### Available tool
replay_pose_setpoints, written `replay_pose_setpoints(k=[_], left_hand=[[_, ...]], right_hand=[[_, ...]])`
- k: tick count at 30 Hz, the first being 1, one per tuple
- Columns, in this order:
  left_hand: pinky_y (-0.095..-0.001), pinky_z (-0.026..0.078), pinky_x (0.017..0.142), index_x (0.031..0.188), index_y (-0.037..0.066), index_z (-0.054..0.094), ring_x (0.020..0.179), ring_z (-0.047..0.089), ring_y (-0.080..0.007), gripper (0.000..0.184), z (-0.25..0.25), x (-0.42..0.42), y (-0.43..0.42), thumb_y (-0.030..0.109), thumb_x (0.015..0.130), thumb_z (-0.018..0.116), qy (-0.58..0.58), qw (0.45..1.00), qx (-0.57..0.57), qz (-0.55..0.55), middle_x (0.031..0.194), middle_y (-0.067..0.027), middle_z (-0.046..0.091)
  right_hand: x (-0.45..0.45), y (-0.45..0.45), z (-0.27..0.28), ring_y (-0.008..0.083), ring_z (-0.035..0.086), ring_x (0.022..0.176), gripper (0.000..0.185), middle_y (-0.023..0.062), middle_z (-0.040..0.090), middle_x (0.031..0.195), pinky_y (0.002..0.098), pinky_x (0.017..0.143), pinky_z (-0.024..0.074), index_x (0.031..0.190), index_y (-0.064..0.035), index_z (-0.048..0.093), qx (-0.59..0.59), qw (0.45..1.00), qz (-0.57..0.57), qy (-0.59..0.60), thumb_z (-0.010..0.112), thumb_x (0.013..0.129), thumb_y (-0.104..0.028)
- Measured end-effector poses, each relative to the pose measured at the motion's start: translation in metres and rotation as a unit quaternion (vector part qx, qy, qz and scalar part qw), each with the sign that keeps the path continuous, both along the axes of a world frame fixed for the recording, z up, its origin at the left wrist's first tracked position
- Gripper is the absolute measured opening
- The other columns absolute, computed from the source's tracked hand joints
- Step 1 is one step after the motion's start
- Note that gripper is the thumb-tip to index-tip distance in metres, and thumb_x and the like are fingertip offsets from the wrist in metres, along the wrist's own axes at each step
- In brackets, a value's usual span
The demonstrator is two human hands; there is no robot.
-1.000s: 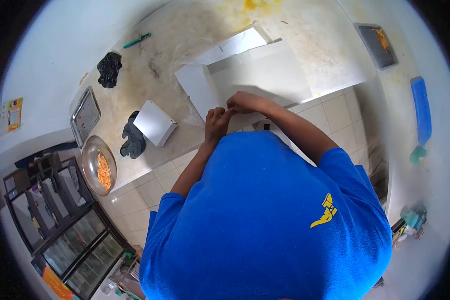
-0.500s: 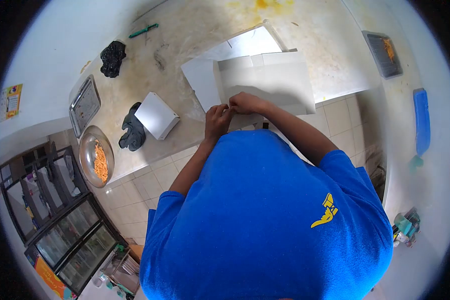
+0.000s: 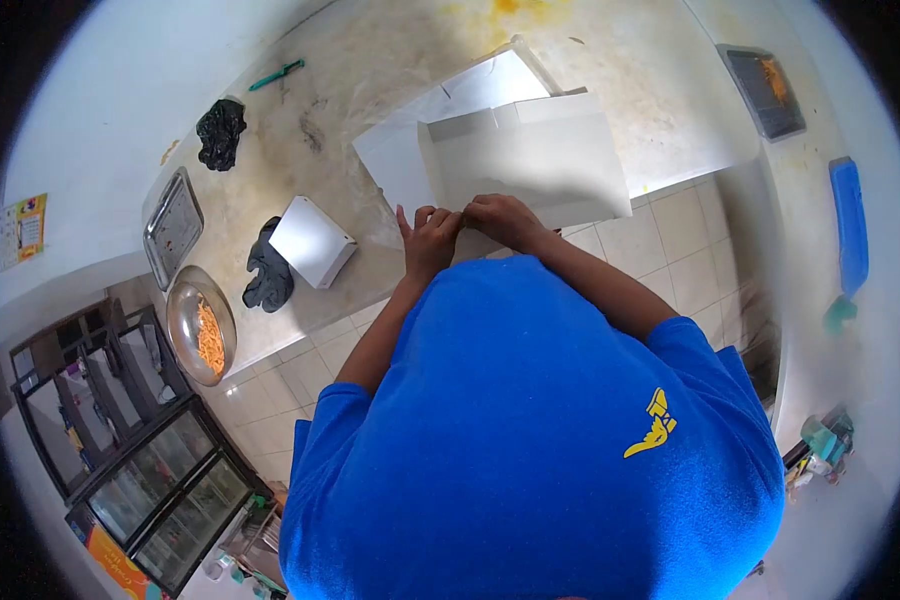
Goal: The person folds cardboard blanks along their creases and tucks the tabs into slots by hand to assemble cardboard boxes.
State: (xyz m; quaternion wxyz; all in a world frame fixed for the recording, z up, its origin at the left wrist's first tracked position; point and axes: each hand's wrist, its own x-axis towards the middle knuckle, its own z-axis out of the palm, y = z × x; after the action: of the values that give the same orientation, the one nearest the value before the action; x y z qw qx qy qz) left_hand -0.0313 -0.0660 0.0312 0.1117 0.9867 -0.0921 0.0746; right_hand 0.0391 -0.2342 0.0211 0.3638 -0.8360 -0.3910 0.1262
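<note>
A partly unfolded cardboard box lies on the worktop in front of me, with a grey inside and white flaps. My left hand is at its near left corner, thumb and fingers pinched together and one finger raised. My right hand meets it there, fingers bent closed on the box's near edge. Both sets of fingertips nearly touch, and the bit of card between them is mostly hidden. Left of my hands sits a folded white box, partly resting against a crumpled dark grey cloth or bag.
On the left stand a metal bowl of orange shreds, a metal tray and a crumpled black bag. A green cutter-like tool lies at the back. A dark tray and blue object are at right.
My left hand has lifted a finger and spread slightly, while my right hand has shifted a little to the right. The whole view has tilted slightly.
</note>
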Motion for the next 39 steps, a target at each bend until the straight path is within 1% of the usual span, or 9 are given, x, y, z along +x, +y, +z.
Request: replay_pose_setpoints(k=[4,7,16,20,26,28,32,35,39], left_hand=[[-0.0619,0.016,0.100,0.095,0.020,0.063,0.104,0.050,-0.0183,0.013,0.011,0.000,-0.006,0.022,0.083,0.058,0.056,0.998,0.010,0.033,0.094,0.0058,0.061],[-0.0611,0.016,0.102,0.087,0.021,0.062,0.101,0.050,-0.0164,0.007,0.004,-0.002,-0.009,0.025,0.081,0.061,-0.010,0.998,-0.013,0.055,0.088,0.0096,0.060],[-0.0589,0.011,0.104,0.088,0.020,0.063,0.104,0.048,-0.0161,0.008,0.004,-0.004,-0.007,0.023,0.082,0.059,-0.016,0.999,-0.033,0.013,0.091,0.0087,0.060],[-0.0574,0.014,0.104,0.090,0.019,0.062,0.103,0.048,-0.0161,0.009,0.005,-0.004,-0.010,0.022,0.082,0.059,-0.022,0.999,-0.029,0.027,0.092,0.0081,0.059],[-0.0575,0.017,0.104,0.093,0.019,0.062,0.103,0.049,-0.0169,0.012,0.000,-0.006,-0.017,0.021,0.081,0.060,-0.052,0.997,-0.019,0.045,0.092,0.0069,0.059],[-0.0608,0.017,0.103,0.092,0.019,0.062,0.104,0.049,-0.0187,0.011,-0.006,-0.007,-0.018,0.021,0.081,0.060,-0.052,0.997,-0.030,0.052,0.094,0.0059,0.059],[-0.0610,0.016,0.103,0.089,0.019,0.064,0.106,0.049,-0.0182,0.011,-0.002,-0.008,-0.018,0.025,0.080,0.062,-0.031,0.999,0.009,0.020,0.095,0.0075,0.060],[-0.0612,0.014,0.104,0.088,0.019,0.065,0.106,0.049,-0.0176,0.011,0.000,-0.007,-0.018,0.026,0.080,0.062,-0.030,0.999,0.011,-0.001,0.095,0.0081,0.060],[-0.0625,0.011,0.104,0.088,0.019,0.066,0.107,0.049,-0.0173,0.011,-0.008,-0.003,-0.017,0.026,0.080,0.061,-0.017,0.999,0.026,-0.020,0.095,0.0084,0.060]], right_hand=[[-0.007,-0.004,0.007,0.0270,0.061,0.081,0.012,0.0067,0.061,0.083,0.0374,0.070,0.0507,0.085,-0.0102,0.062,0.006,0.998,-0.021,-0.062,0.051,0.081,-0.014],[-0.008,-0.006,0.007,0.0253,0.061,0.081,0.013,0.0057,0.061,0.083,0.0371,0.071,0.0503,0.086,-0.0116,0.062,0.005,0.996,-0.028,-0.085,0.051,0.080,-0.014],[-0.012,-0.009,0.005,0.0224,0.060,0.083,0.014,0.0038,0.062,0.085,0.0384,0.077,0.0461,0.088,-0.0139,0.062,-0.003,0.993,-0.039,-0.111,0.051,0.081,-0.014],[-0.012,-0.012,0.010,0.0219,0.059,0.085,0.014,0.0032,0.062,0.088,0.0411,0.083,0.0431,0.089,-0.0137,0.062,0.026,0.986,-0.037,-0.161,0.052,0.080,-0.011],[-0.013,-0.009,0.001,0.0226,0.058,0.086,0.015,0.0034,0.059,0.088,0.0425,0.086,0.0423,0.086,-0.0126,0.064,-0.009,0.980,-0.035,-0.195,0.053,0.077,-0.008],[-0.011,-0.009,-0.002,0.0231,0.057,0.085,0.014,0.0034,0.058,0.088,0.0415,0.084,0.0445,0.085,-0.0121,0.064,-0.030,0.984,-0.016,-0.174,0.054,0.076,-0.008],[-0.006,-0.012,-0.007,0.0233,0.056,0.085,0.012,0.0034,0.056,0.089,0.0386,0.076,0.0490,0.083,-0.0110,0.064,-0.094,0.987,0.027,-0.131,0.056,0.075,-0.008],[-0.007,-0.016,-0.004,0.0216,0.056,0.081,0.013,0.0033,0.056,0.082,0.0317,0.070,0.0487,0.081,-0.0096,0.066,-0.037,0.986,0.024,-0.162,0.057,0.072,-0.008],[-0.006,-0.017,-0.011,0.0224,0.056,0.082,0.011,0.0036,0.056,0.083,0.0334,0.070,0.0486,0.080,-0.0093,0.064,-0.071,0.982,0.023,-0.174,0.056,0.073,-0.008]])
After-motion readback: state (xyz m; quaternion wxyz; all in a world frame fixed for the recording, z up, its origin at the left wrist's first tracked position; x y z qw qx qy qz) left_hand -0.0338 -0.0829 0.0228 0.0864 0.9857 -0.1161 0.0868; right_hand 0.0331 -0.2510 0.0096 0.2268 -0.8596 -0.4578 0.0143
